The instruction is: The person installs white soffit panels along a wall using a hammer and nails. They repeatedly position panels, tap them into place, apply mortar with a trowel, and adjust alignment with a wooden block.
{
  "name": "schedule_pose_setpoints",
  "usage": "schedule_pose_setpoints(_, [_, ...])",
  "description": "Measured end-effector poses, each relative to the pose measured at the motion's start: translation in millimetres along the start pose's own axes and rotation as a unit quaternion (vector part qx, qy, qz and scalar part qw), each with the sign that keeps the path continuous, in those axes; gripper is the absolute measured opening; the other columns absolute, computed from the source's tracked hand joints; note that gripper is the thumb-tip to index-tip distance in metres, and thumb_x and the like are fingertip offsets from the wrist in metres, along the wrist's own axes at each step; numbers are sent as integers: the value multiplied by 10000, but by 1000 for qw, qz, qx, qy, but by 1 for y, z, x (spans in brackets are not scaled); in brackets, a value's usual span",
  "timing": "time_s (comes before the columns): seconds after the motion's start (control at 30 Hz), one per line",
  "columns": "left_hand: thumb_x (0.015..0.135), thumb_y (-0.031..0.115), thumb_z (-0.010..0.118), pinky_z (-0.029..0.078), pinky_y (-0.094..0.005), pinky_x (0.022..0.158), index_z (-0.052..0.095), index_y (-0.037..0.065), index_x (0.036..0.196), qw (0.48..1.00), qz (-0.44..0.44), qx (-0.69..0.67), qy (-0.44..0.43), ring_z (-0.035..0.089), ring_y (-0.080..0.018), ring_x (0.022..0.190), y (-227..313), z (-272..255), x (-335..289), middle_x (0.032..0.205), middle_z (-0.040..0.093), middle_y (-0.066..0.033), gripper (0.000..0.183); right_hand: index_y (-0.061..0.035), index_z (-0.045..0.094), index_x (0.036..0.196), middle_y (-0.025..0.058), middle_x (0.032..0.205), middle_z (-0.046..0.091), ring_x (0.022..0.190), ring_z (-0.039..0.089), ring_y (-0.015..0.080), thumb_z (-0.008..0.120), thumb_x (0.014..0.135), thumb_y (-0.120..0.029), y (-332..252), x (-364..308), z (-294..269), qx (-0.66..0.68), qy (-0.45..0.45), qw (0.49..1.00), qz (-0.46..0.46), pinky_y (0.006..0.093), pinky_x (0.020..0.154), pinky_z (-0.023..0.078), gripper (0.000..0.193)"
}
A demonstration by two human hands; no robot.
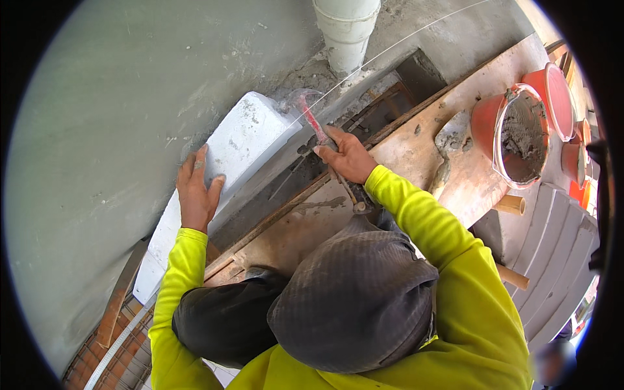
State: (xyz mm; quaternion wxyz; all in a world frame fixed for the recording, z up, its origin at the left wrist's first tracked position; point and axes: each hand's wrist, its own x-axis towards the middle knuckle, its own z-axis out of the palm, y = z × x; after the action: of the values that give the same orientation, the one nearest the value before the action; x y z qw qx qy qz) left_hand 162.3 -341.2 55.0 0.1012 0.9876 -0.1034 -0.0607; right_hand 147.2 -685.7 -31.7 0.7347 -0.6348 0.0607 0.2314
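A long white block (244, 140) lies slantwise along the grey wall, with bits of mortar on its far end. My left hand (197, 198) rests on its near part, thumb apart from the fingers. In my right hand (350, 158) is a hammer (312, 121) with a red shaft, my fingers wrapped round its handle. The hammer's blurred head is beside the block's far end; whether the two touch I cannot tell. A thin white string (403, 39) runs past that end.
A white pipe (346, 36) stands beyond the block, by an open gap (390, 97). On the wooden board (406, 153) to the right lie a mortar-covered trowel (448, 146) and a red bucket (486, 123) of mortar. More red buckets (558, 97) stand farther right.
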Motion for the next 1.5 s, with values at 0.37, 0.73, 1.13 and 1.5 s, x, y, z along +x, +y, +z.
schedule_pose_setpoints(0.37, [819,235,760,318,-504,1154,468,153,1512,1000,-24,-9,-3,452,-426,1345,-2,0,0,1468,475,-257,756,6,505,1418,6,843,637,599,568,69,697,941,-83,-18,-123,-61,-138,90,986,20,235,547,483,522])
schedule_pose_setpoints(0.73, [801,209,750,305,-510,1164,432,101,1523,1000,-9,-6,-19,429,-419,1367,-11,0,6,1485,456,-240,796,1,553,1058,22,707,573,545,553,87,699,890,-66,69,-294,-102,-86,466,870,135,274,502,495,233])
schedule_pose_setpoints(1.13, [752,288,800,364,-496,1115,450,66,1501,999,-26,-5,-32,474,-421,1305,-8,-7,10,1412,500,-244,857,32,513,1359,253,1249,554,1049,601,381,708,917,-276,79,-246,-125,-326,484,811,43,451,906,499,573])
schedule_pose_setpoints(1.5, [828,362,747,265,-515,1188,418,47,1508,998,-38,-44,19,421,-404,1349,-5,0,-7,1468,466,-217,819,2,495,1247,41,871,577,724,521,137,740,845,-111,105,-216,-123,-77,410,909,-7,294,702,468,484])
